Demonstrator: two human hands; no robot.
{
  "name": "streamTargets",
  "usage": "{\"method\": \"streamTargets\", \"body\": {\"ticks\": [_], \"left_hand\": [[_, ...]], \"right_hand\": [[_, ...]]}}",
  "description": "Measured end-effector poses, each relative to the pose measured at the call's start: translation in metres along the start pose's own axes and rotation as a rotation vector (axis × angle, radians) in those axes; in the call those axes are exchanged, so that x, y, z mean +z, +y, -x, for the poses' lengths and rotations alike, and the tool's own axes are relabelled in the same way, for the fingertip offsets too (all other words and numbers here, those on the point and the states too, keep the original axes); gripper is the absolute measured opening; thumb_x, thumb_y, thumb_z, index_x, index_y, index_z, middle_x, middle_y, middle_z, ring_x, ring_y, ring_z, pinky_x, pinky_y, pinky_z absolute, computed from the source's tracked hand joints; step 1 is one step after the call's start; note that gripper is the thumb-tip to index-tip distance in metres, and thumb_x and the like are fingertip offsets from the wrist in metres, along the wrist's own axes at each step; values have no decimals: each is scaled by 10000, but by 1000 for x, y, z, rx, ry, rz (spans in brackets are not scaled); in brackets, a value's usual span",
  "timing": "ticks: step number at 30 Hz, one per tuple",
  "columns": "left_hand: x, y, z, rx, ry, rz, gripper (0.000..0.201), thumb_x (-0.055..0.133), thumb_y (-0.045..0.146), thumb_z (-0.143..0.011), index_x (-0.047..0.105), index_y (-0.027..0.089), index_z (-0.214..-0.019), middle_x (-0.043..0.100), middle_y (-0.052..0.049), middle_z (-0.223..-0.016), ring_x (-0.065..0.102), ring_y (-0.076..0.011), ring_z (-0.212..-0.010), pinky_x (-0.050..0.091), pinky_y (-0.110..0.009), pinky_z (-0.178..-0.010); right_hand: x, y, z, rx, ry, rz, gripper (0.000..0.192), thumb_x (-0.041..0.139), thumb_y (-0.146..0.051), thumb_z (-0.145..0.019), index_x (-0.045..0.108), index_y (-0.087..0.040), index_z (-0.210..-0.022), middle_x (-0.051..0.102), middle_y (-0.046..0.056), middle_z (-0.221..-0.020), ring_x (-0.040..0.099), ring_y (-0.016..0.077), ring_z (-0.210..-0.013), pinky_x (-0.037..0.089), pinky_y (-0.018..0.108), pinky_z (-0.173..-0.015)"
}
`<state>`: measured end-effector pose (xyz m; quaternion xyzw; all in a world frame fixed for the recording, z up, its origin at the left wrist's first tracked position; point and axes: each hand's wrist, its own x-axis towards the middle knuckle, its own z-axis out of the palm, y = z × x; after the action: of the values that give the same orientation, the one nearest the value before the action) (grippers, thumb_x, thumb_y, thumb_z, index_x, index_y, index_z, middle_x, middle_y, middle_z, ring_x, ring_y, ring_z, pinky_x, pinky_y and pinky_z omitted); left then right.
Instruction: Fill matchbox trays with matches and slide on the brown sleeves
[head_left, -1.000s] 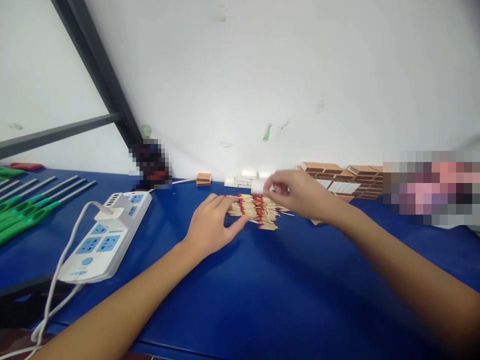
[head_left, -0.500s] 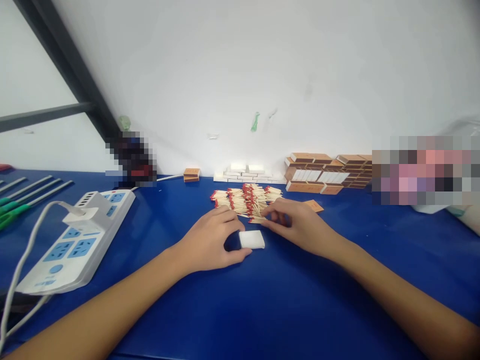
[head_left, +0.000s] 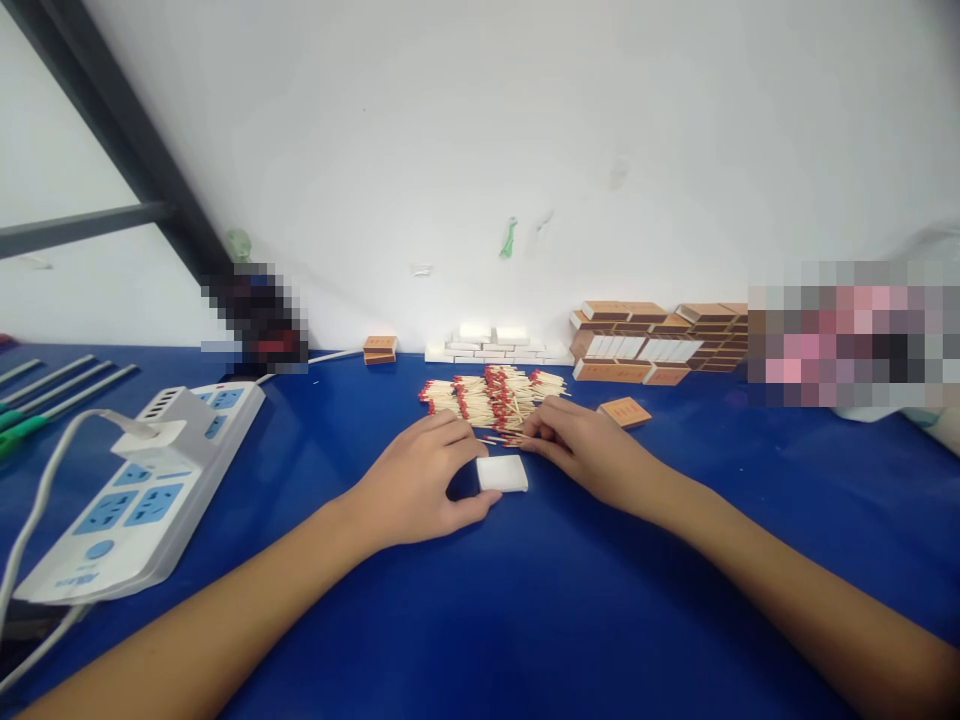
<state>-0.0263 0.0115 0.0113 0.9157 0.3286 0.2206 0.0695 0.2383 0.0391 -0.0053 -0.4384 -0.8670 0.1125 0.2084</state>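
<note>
My left hand [head_left: 420, 478] curves around the left side of a small white matchbox tray [head_left: 504, 474] on the blue table, its thumb at the near edge and fingers at the far edge. Just beyond the tray lies a heap of red-tipped matches [head_left: 491, 398]. At the heap's near right edge, the thumb and fingers of my right hand [head_left: 585, 440] are pinched at the ends of a few matches [head_left: 508, 440]; how many they grip is hidden. Behind that hand rests an orange matchbox [head_left: 626, 412].
White trays [head_left: 499, 352] are stacked against the wall. Orange matchboxes [head_left: 615, 371] form a larger stack to their right, and a small pair of boxes [head_left: 380, 349] stands left. A power strip [head_left: 161, 520] with a cable and green-handled rods [head_left: 67, 400] occupy the left side.
My right hand's fingers have closed more tightly at the matches and shifted slightly left. A few matches now lie spread just behind the tray. My left hand keeps its place.
</note>
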Motion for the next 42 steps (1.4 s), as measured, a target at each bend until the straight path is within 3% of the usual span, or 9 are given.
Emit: {"method": "streamTargets", "body": {"ticks": [6,17,22,27,34,42], "left_hand": [[1,-1,-1,-8,5,4,252,710,387,-933,739,183,-1078,700,-65,-956,644,-256,-963,539,-425,-922],[0,-1,0,-12,12,1,248,696,382,-950,738,190,-1102,702,-65,-964,655,-254,-975,546,-426,-929],[1,-1,-1,-6,18,-7,243,695,377,-955,728,191,-1108,711,-64,-990,657,-258,-997,546,-426,-933],[2,1,-1,-2,22,-8,238,703,370,-946,730,187,-1097,717,-66,-1000,661,-261,-1004,546,-426,-940],[5,4,-1,12,31,0,258,701,380,-949,727,165,-1088,709,-69,-957,660,-256,-968,543,-423,-924],[4,3,-2,9,28,-1,256,701,391,-952,729,163,-1063,708,-70,-946,655,-253,-949,547,-423,-910]], "right_hand": [[3,-2,2,25,-13,183,121,592,-266,-1043,587,-203,-940,650,53,-965,626,182,-753,448,296,-661],[6,4,5,-18,-32,247,114,547,-231,-1058,574,-204,-950,640,63,-983,641,198,-810,456,314,-711],[-8,6,7,-38,-14,248,162,487,-238,-1070,554,-201,-928,640,95,-985,637,226,-845,483,348,-732],[-23,-11,11,-78,41,208,165,469,-255,-1076,562,-214,-946,641,99,-992,630,231,-863,490,359,-732],[-1,-42,18,-166,27,217,129,549,-255,-1065,589,-214,-949,648,82,-964,647,239,-895,505,349,-700],[-12,-35,21,-179,-3,99,82,583,-266,-1046,618,-204,-1087,668,72,-1042,680,204,-853,534,328,-699]]}}
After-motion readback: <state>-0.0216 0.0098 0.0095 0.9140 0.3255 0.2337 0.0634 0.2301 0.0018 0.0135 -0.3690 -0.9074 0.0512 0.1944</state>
